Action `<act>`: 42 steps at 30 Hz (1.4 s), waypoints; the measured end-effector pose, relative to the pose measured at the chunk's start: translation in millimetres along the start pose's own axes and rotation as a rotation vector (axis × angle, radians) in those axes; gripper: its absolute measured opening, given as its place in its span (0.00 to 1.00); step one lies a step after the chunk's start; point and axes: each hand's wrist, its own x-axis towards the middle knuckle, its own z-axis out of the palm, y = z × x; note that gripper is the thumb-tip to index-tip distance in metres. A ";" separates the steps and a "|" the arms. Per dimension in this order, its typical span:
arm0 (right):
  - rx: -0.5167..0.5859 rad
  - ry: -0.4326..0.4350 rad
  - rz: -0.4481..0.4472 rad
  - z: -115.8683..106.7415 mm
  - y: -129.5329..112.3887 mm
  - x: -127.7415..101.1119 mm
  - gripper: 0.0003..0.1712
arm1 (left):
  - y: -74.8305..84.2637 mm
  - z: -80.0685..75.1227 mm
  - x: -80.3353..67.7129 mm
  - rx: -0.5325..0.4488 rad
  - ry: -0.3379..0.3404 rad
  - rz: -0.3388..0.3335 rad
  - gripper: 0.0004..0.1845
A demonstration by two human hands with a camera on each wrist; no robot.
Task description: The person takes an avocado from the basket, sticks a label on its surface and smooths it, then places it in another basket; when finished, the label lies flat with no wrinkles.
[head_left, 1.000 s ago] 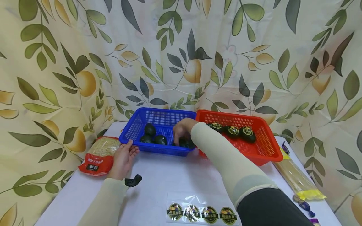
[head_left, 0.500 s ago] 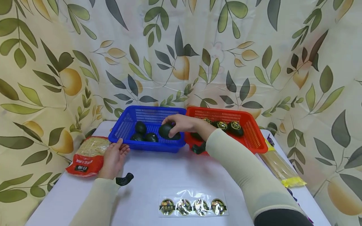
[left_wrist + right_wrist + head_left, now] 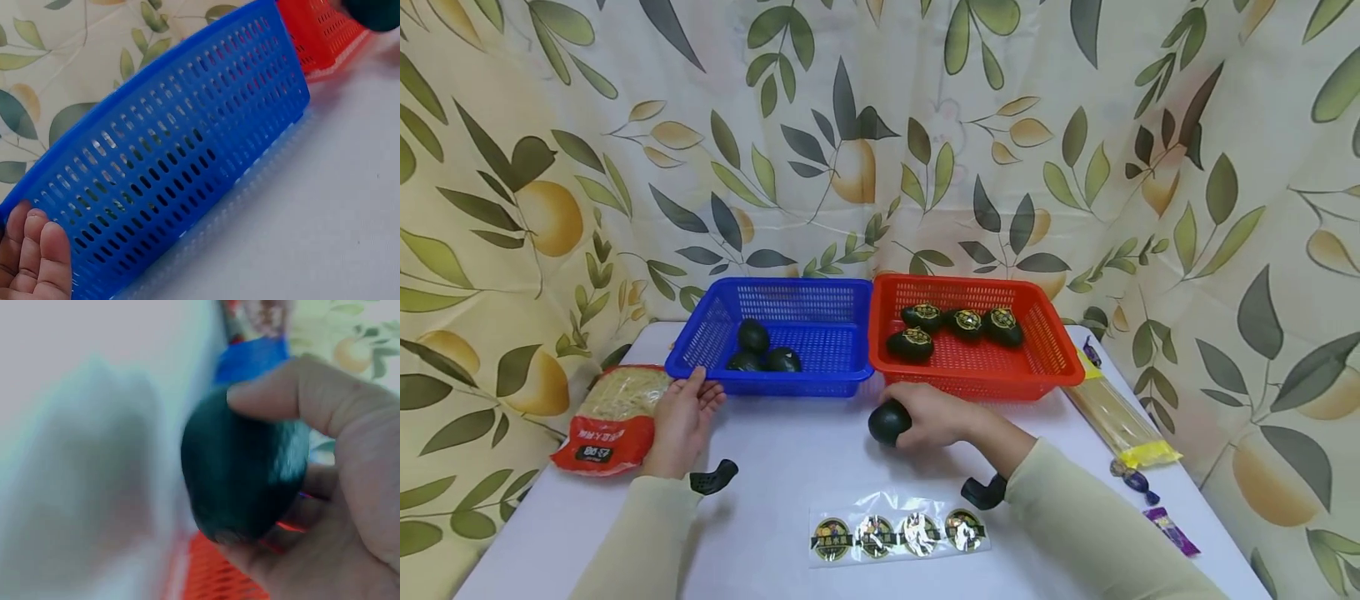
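My right hand (image 3: 928,417) holds a dark green avocado (image 3: 889,422) over the white table, in front of the red basket (image 3: 958,385). The right wrist view shows the thumb and fingers curled round that avocado (image 3: 244,469), whose visible skin is plain. My left hand (image 3: 681,421) rests at the front left corner of the blue basket (image 3: 797,385), one fingertip right at its rim. In the left wrist view its fingers (image 3: 53,256) lie loosely bent beside the basket's wall. Three avocados (image 3: 753,336) lie in the blue basket. Several avocados with gold-and-black stickers (image 3: 967,323) lie in the red one.
A clear sheet with several round stickers (image 3: 874,536) lies at the table's front. A red noodle bag (image 3: 613,421) stands left of my left hand. Long yellow-ended packets (image 3: 1123,421) and small wrapped sweets (image 3: 1172,532) lie along the right edge. A patterned curtain (image 3: 880,167) hangs behind.
My right hand has lifted an avocado out of the blue basket and brought it towards me over the table. My left hand stays at the basket's corner. The head view has swung to the right.
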 end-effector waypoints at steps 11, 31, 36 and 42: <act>-0.022 0.066 0.077 18.2 22.1 -7.6 0.39 | -0.1 4.3 -3.1 0.075 0.052 0.007 0.13; -0.079 0.251 -0.068 20.9 -11.2 -39.7 0.33 | -92.1 12.0 -111.8 1.491 -0.726 0.544 0.27; -0.074 0.085 -0.195 56.2 -45.7 -45.8 0.25 | -108.7 3.3 -124.5 1.691 -0.725 0.636 0.38; -0.121 -0.098 -0.171 94.8 -65.8 -33.3 0.22 | -114.0 2.0 -121.3 1.772 -0.734 0.700 0.37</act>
